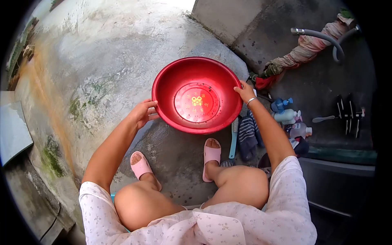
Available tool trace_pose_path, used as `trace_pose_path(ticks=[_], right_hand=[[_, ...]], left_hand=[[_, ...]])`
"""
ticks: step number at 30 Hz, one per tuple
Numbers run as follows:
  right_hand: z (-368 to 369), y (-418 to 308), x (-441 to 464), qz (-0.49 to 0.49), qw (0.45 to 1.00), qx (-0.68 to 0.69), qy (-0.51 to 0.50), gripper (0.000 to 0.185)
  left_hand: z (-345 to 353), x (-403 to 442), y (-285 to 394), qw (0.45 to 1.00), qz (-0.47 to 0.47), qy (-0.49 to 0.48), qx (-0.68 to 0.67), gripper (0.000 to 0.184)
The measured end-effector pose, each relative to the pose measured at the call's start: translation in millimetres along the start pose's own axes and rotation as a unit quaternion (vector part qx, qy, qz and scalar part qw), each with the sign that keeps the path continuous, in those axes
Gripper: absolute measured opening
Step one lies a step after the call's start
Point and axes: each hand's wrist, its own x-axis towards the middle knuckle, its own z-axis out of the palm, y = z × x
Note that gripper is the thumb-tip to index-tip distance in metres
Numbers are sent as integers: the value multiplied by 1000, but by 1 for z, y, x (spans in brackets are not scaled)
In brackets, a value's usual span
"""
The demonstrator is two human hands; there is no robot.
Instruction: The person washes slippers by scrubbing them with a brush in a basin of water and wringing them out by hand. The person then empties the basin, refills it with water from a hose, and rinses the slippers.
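A red wash basin (167, 81) with a yellow emblem on its bottom is held out in front of my knees. Dark specks and wet shine show inside it; I see no water standing there. My left hand (143, 112) grips the rim at the left, its fingers partly hidden beneath the edge. On the opposite side my right hand (245, 92), with a bracelet at the wrist, is closed over the rim, thumb on the inside. The basin tilts a little toward me, above the concrete floor.
Pink slippers (212, 153) are on my feet. To the right lie a blue brush (233, 141), striped cloth (247, 134) and several bottles (286, 116). Farther off are a grey hose (322, 36) and a cloth-wrapped pipe (304, 51). Concrete ground (118, 49) stretches ahead.
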Motion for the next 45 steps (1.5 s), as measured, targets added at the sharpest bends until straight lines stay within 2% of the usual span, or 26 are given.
trace_pose_path(ticks=[5,8,11,14,15,18,20,21,23,24,28,31,33,35,38,39,40,42,44,45], right_hand=[[-4,73,41,-11,997,60,47,42],[-1,106,61,16,993,97,60,41],[-3,121,72,22,981,177,77,45],[-9,123,75,27,976,189,105,49],[-16,113,72,47,975,200,81,57],[-11,128,84,13,975,192,112,63],[-12,123,81,-19,992,67,101,72],[-18,86,59,-9,992,-44,116,74],[-18,59,32,-30,985,-114,123,69],[-22,39,11,-58,985,-112,122,65],[-46,-16,-69,-205,963,-102,141,46],[-88,-69,-118,-235,954,-95,159,39],[-120,-103,-142,-302,927,-94,200,31],[-156,-144,-160,-348,897,-99,255,25],[-216,-198,-164,-408,853,-96,310,20],[-234,-220,-164,-403,854,-64,323,17],[-254,-239,-157,-437,819,-80,363,16],[-291,-281,-145,-428,814,-51,389,17],[-331,-317,-124,-465,739,-155,462,24],[-353,-334,-109,-450,724,-184,489,29]], left_hand=[[45,56,40,994,-30,2,101,30],[75,84,49,992,-2,31,125,41],[90,119,44,993,21,36,109,46],[106,138,35,996,33,38,79,49],[110,143,32,997,53,36,45,50],[124,151,27,994,106,20,14,55],[138,149,30,979,180,16,91,56],[121,174,20,948,246,20,203,60],[119,165,20,855,282,71,428,69],[125,147,25,807,282,88,511,65],[150,40,48,735,283,-26,616,46],[156,-20,44,663,320,-71,673,42],[161,-54,43,630,345,-85,691,42],[167,-79,40,546,371,-95,745,40],[182,-118,38,521,379,-104,758,40],[186,-128,36,496,390,-99,770,45],[190,-139,35,495,395,-97,768,45],[198,-158,32,487,391,-80,777,45],[196,-166,23,497,394,-52,771,46],[193,-165,18,515,384,-53,765,45]])
